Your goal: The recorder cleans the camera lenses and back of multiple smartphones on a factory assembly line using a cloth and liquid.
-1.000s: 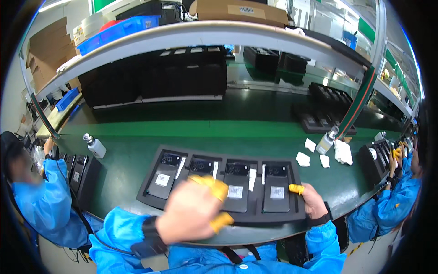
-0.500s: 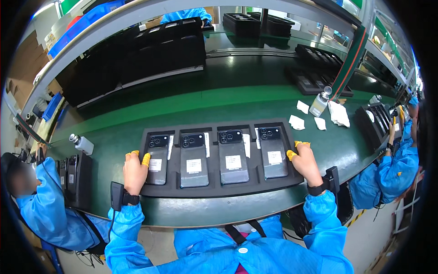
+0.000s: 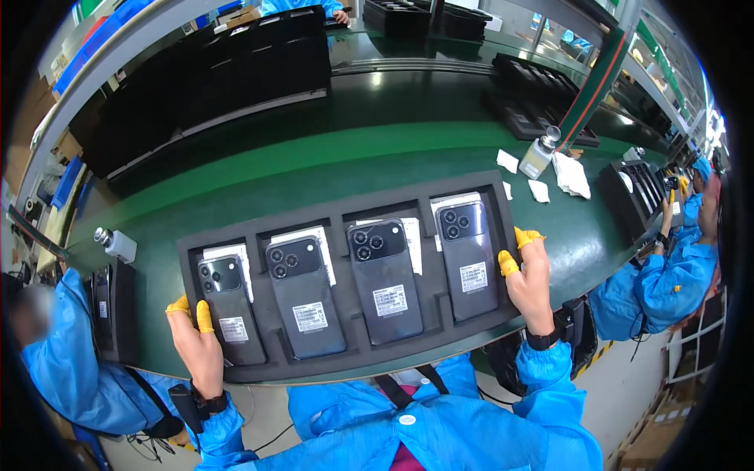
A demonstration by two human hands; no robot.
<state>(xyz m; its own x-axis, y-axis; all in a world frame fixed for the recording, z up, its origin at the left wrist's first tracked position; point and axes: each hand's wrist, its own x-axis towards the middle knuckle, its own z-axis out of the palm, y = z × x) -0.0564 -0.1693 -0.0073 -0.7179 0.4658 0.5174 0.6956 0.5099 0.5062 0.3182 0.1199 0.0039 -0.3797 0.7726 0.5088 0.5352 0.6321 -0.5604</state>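
Note:
A black foam tray [image 3: 436, 334] is gripped at both ends, its left end lower and nearer me than its right. My left hand [image 3: 198, 349], with yellow finger cots, is closed on the left edge; the fingers beneath are hidden. On the right edge, my right hand [image 3: 528, 286] is closed the same way, its cots showing. Several dark smartphones lie back-up in separate slots, each with a white label: one beside my left hand [image 3: 234, 306], two in the middle [image 3: 302, 286] [image 3: 383, 275], one toward my right hand [image 3: 469, 255]. White papers [image 3: 411, 243] stick out behind the phones.
Beyond the tray on the green bench [image 3: 314, 169] are a white dispenser bottle [image 3: 539, 157] and crumpled white wipes [image 3: 571, 176]. Another bottle [image 3: 116, 245] stands left. Stacked black trays [image 3: 212, 102] rise at the back. Co-workers in blue sit at left [image 3: 78, 369] and right [image 3: 628, 298].
Both hands have brought the tray nearer to me and leftward. It has turned, its left end dropping toward the bench's front edge, and looks larger. The view has shifted slightly.

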